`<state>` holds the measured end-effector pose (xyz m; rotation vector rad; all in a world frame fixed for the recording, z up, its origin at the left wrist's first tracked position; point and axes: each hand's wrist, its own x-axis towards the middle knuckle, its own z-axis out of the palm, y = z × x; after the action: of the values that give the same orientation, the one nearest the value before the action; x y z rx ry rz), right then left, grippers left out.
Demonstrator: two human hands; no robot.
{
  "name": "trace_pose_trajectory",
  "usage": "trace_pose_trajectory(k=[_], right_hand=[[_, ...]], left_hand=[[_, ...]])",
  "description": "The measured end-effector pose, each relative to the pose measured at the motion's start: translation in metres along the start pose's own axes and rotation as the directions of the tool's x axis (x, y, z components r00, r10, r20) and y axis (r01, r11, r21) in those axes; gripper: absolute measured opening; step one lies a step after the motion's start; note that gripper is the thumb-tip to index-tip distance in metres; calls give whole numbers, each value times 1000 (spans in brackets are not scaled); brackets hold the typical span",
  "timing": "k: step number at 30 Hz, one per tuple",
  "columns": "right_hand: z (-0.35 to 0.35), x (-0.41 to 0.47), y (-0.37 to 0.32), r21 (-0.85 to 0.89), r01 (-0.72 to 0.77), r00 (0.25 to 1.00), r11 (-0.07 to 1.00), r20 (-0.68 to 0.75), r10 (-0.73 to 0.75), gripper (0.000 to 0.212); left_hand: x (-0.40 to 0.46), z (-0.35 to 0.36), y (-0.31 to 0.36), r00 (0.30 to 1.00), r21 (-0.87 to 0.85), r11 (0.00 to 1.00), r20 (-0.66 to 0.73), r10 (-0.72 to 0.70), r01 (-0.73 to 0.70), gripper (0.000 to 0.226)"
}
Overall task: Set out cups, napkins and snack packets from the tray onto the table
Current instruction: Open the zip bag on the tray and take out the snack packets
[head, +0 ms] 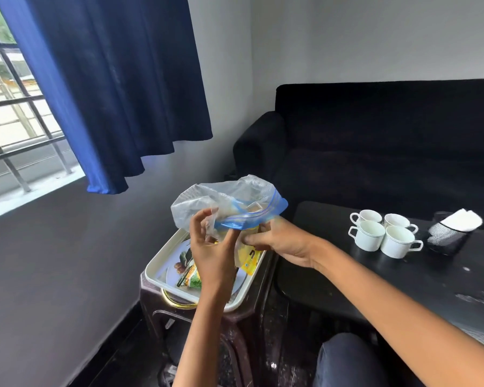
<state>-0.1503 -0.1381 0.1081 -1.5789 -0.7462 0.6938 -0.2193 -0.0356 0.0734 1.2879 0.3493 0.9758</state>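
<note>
A clear zip bag (229, 202) with a blue seal strip hung above the white tray (162, 255), its mouth facing the right hand (280, 243), whose fingers pinched the rim together with a yellow snack packet (249, 259), while the left hand (210, 247) pinched the thin plastic with thumb and forefinger, other fingers spread. With the mouth apparently open, the contents could spill, or the limp film could slip from so light a grip. The four cups (383, 231) and napkins (464, 219) already stood on the black tabletop (403, 280), close enough that a hasty swing might knock them.
</note>
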Motion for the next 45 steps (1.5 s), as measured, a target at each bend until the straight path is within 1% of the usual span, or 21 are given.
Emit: trace_pose_trajectory(k=[1, 3, 5, 7, 9, 10, 12, 14, 16, 19, 22, 24, 27, 29, 31, 33, 36, 38, 41, 43, 45], right_hand=[[-2, -1, 0, 55, -18, 1000, 998, 14, 17, 28], [-7, -3, 0, 145, -37, 999, 989, -21, 41, 23], [-13, -3, 0, 230, -44, 991, 972, -114, 71, 16], [-19, -1, 2, 277, -29, 956, 961, -275, 108, 11], [-24, 0, 3, 260, -21, 894, 965, -428, 135, 28], [-26, 1, 3, 224, -21, 881, 974, -457, 124, 41], [-29, 2, 1, 115, -31, 912, 993, -404, 75, 66], [-31, 4, -1, -30, -39, 960, 999, -280, 29, 82], [-31, 7, -4, -185, -20, 988, 983, -152, -8, 94], [-29, 9, -8, -364, 43, 999, 931, 14, -40, 104], [-23, 10, -7, -492, 120, 990, 862, 121, -69, 96], [-22, 8, -4, -530, 111, 989, 841, 144, -39, 89], [-27, -2, -1, -466, 36, 988, 884, 147, 38, 89], [-29, -8, -1, -445, 28, 989, 895, 144, 41, 89], [-28, -10, 0, -440, 47, 997, 897, 81, -13, 81], [-27, -13, 4, -434, 52, 995, 900, -49, -82, 70], [-26, -18, 15, -425, 45, 968, 904, -207, -145, 61], [-27, -24, 21, -424, 53, 952, 904, -250, -174, 57], [-31, -34, 27, -441, 61, 941, 896, -273, -198, 50], [-36, -42, 31, -449, 49, 942, 892, -278, -191, 50], [-43, -53, 33, -443, 47, 940, 895, -283, -190, 50]], left_hand=[[0, 0, 1, 1000, -9, 1000, -5, 3, -3, 43], [2, -2, 2, 999, -26, 1000, -44, 7, -8, 46], [4, -6, 3, 996, -30, 1000, -85, 2, -4, 52], [4, -10, 2, 996, -35, 999, -85, -8, 5, 60], [5, -11, -1, 997, -9, 1000, -80, -14, 14, 66], [4, -10, -2, 997, 18, 1000, -76, -16, 18, 66], [5, -7, -3, 999, 71, 997, -38, -8, 11, 59], [4, -4, -2, 999, 87, 996, 54, 9, -13, 52], [3, -4, -2, 984, 113, 992, 177, 38, -58, 47], [3, -5, -3, 950, 208, 973, 309, 31, -100, 42], [1, -4, -7, 939, 294, 948, 343, 17, -125, 32], [0, -3, -10, 937, 369, 913, 347, 40, -175, 35], [-4, 0, -12, 941, 470, 852, 331, 72, -230, 43], [-5, 1, -11, 939, 462, 851, 329, 97, -250, 47], [-7, 2, -10, 937, 432, 861, 326, 127, -267, 50], [-11, 4, -9, 939, 422, 861, 305, 161, -285, 56], [-16, 9, -7, 947, 413, 865, 263, 185, -283, 89], [-18, 9, -9, 916, 441, 821, 333, 224, -361, 98], [-23, 8, -10, 870, 491, 766, 459, 178, -415, 77], [-29, 10, -9, 870, 532, 742, 473, 140, -409, 58], [-37, 15, -8, 872, 562, 713, 467, 145, -420, 47]])
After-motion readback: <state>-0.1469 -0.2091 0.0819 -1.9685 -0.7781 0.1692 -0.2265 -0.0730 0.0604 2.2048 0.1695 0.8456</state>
